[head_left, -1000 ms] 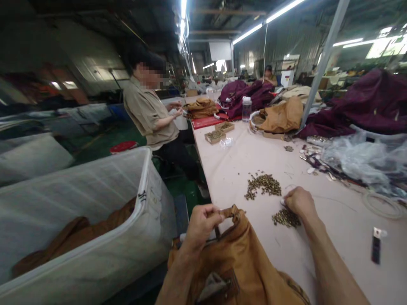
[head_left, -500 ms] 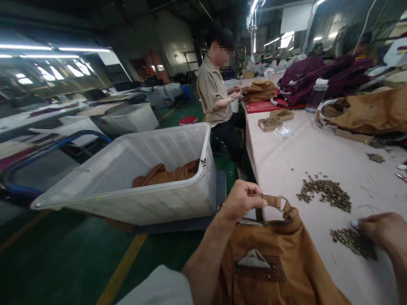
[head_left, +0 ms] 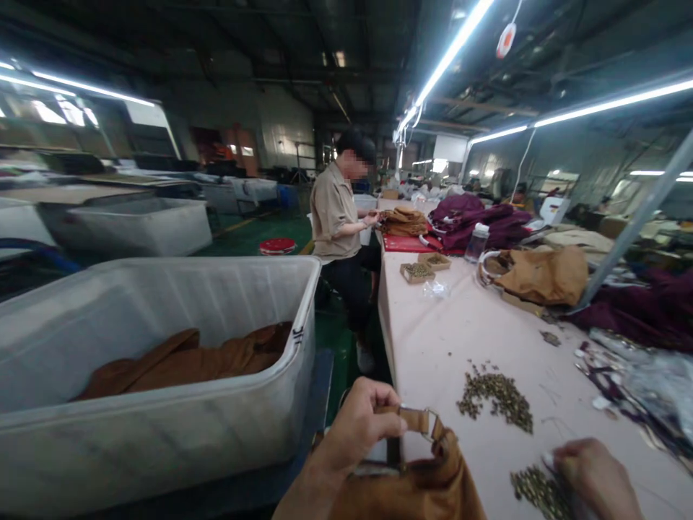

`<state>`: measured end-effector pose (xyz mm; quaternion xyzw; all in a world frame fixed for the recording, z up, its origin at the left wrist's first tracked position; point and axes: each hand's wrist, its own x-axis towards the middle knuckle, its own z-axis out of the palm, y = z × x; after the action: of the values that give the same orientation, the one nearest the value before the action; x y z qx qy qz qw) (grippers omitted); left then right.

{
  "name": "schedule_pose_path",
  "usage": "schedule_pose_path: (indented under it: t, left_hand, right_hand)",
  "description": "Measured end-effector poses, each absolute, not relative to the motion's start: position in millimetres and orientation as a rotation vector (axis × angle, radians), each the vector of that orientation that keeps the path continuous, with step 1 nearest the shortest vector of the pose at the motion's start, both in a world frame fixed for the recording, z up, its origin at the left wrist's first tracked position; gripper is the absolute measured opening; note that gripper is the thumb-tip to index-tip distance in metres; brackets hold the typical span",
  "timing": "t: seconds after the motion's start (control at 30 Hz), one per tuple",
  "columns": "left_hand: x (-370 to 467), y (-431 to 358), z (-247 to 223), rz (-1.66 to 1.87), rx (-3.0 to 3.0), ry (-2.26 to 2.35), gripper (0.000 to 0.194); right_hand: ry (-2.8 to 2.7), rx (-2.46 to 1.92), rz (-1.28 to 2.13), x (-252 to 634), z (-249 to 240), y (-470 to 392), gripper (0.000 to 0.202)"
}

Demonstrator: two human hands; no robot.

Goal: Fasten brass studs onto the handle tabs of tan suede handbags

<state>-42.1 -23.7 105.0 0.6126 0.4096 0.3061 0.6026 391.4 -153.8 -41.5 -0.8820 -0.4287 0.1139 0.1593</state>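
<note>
My left hand point(head_left: 362, 422) is closed around the short strap point(head_left: 416, 419) of a brown bag point(head_left: 427, 485), at the table's near left edge. A metal ring point(head_left: 432, 424) joins the strap to the bag. The bag's lower part drops out of the picture. My right hand point(head_left: 593, 473), slightly blurred, is at the edge of a small pile of brass-coloured metal pieces point(head_left: 538, 491). Its fingers are pinched together, with a whitish spot at their tips; whatever they hold is too small to make out. A larger heap of similar pieces point(head_left: 497, 397) lies farther up the table.
A big white bin point(head_left: 216, 393) with brown bags point(head_left: 200, 361) inside stands left of the table point(head_left: 422, 339). A co-worker point(head_left: 338, 209) handles brown goods at the far end. Small cardboard boxes point(head_left: 416, 273), a bottle point(head_left: 477, 242), another brown bag point(head_left: 546, 274) and purple bags point(head_left: 476, 220) are on the table.
My view has tilted up and swung right, so the hands and bag appear lower and farther left. Left hand still grips the strap; right hand is still at the small pile.
</note>
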Motion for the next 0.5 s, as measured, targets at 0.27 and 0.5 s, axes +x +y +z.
schedule_pose_path:
  t: [0.27, 0.5]
  left_hand:
    - [-48.3, -14.1, 99.9, 0.761, 1.404, 0.969, 0.019]
    - [-54.0, -6.6, 89.9, 0.799, 1.321, 0.966, 0.025]
  right_hand:
    - [-1.092, -2.531, 0.348, 379.6, -36.5, -146.9, 0.018]
    - [-1.047, -2.514, 0.357, 370.9, -33.4, -147.0, 0.02]
